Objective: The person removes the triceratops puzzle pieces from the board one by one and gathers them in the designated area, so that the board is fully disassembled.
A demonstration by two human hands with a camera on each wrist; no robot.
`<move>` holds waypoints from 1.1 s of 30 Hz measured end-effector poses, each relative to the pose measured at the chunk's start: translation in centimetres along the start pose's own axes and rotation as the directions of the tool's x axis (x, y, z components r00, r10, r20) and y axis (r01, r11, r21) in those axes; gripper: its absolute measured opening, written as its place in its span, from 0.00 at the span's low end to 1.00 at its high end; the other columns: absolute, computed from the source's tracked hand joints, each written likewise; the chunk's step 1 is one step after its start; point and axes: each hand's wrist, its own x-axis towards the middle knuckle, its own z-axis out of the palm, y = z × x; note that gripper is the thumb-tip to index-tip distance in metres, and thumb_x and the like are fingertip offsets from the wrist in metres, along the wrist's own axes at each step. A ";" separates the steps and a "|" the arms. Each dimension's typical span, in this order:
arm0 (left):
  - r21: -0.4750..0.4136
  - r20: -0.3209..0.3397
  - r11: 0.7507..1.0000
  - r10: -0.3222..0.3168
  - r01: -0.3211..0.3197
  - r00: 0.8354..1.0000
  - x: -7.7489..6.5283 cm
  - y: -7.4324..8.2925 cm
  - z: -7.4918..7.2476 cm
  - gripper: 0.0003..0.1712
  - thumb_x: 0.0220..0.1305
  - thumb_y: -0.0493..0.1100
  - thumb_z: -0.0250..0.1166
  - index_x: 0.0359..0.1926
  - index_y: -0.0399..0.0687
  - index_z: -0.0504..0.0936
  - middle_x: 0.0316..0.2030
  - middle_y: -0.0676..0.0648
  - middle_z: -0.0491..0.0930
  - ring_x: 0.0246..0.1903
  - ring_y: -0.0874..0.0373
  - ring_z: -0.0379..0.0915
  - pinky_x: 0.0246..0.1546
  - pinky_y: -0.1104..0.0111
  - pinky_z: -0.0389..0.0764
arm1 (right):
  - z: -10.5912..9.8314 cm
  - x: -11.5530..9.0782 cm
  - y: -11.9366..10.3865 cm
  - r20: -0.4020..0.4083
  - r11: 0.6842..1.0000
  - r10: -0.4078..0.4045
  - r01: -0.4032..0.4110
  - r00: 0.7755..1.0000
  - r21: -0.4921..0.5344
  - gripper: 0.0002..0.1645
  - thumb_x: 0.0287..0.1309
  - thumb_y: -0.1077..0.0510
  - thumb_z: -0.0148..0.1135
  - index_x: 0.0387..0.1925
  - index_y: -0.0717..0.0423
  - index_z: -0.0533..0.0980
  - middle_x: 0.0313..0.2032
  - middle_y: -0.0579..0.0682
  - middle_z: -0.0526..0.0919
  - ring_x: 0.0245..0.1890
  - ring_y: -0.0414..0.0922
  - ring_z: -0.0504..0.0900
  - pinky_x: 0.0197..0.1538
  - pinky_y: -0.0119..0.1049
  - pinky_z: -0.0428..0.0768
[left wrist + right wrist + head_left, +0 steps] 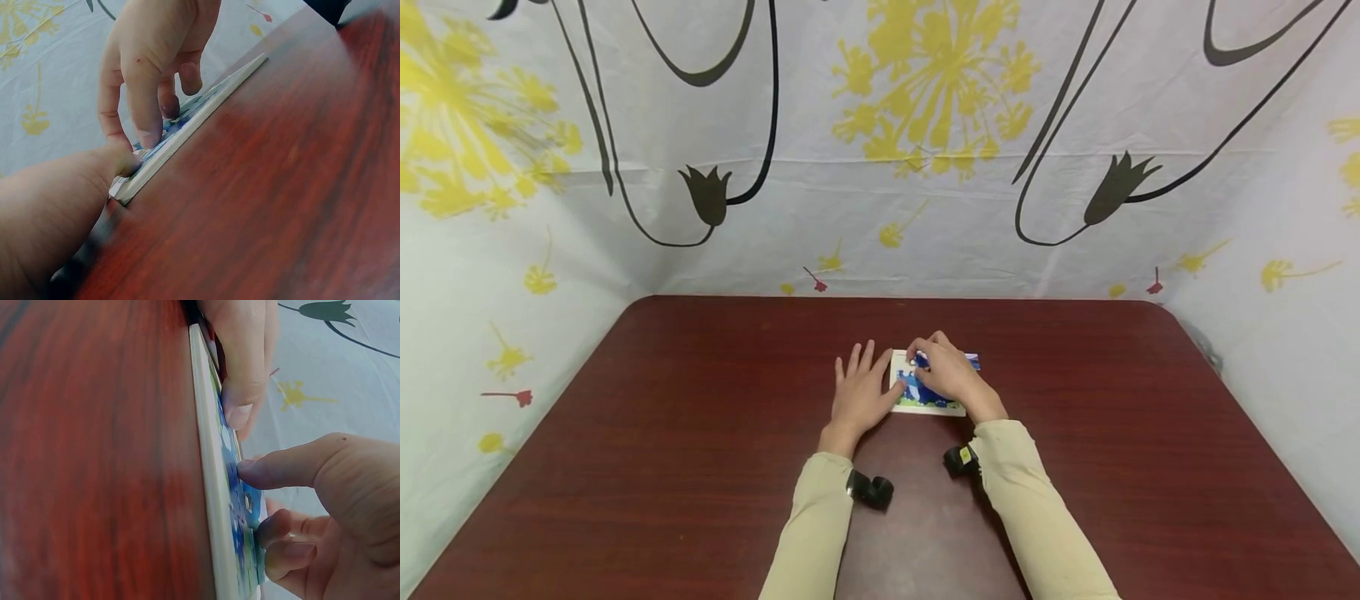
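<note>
A flat jigsaw puzzle board [928, 408] with a pale frame and a blue and green picture lies on the table. My left hand [859, 398] spreads its fingers along the board's left side, its thumb resting on the frame's edge. Over the upper right part, my right hand [953, 372] bends its fingers down at the picture. Its thumb and fingertips pinch a blue puzzle piece [252, 501], which sits close over the board in the right wrist view. The right hand hides part of the picture in the head view.
A blue and white piece [973, 361] sticks out past the board's right edge. The dark red wooden table [700, 433] extends around the board. Behind it hangs a white cloth [820, 200] with flower prints. Black cameras [872, 490] sit on both wrists.
</note>
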 end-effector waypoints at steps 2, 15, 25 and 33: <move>0.000 -0.003 1.000 -0.003 0.003 1.000 0.0 0.0 0.0 0.37 0.63 0.63 0.52 0.69 0.54 0.62 0.70 0.42 0.50 0.70 0.46 0.37 0.64 0.45 0.37 | -0.2 -0.1 0.1 -0.012 1.000 -0.012 0.012 1.000 0.003 0.16 0.57 0.63 0.61 0.48 0.56 0.74 0.46 0.57 0.70 0.32 0.49 0.75 0.35 0.43 0.74; -0.002 -0.002 1.000 -0.008 0.008 1.000 0.1 -0.1 0.1 0.37 0.63 0.63 0.52 0.70 0.58 0.59 0.70 0.43 0.49 0.70 0.47 0.37 0.64 0.45 0.36 | -0.5 -0.4 0.5 -0.095 1.000 -0.019 0.019 0.995 -0.007 0.19 0.52 0.66 0.64 0.48 0.59 0.76 0.46 0.55 0.75 0.48 0.52 0.74 0.48 0.51 0.73; -0.036 -0.166 0.985 0.161 -0.169 0.973 -0.1 0.2 0.0 0.13 0.61 0.53 0.62 0.46 0.63 0.85 0.63 0.48 0.64 0.68 0.46 0.44 0.59 0.37 0.42 | -0.4 -0.3 1.0 -0.091 0.999 -0.035 0.037 0.995 0.017 0.18 0.54 0.67 0.63 0.48 0.58 0.77 0.46 0.55 0.75 0.48 0.54 0.71 0.49 0.53 0.71; -0.021 -0.201 0.986 0.158 -0.165 0.967 -0.2 0.3 0.2 0.10 0.60 0.53 0.63 0.41 0.64 0.87 0.54 0.50 0.72 0.61 0.50 0.54 0.58 0.35 0.40 | -0.3 -0.4 0.9 -0.109 0.997 -0.069 0.070 0.992 0.010 0.19 0.52 0.69 0.63 0.48 0.59 0.77 0.46 0.54 0.76 0.43 0.51 0.73 0.46 0.48 0.74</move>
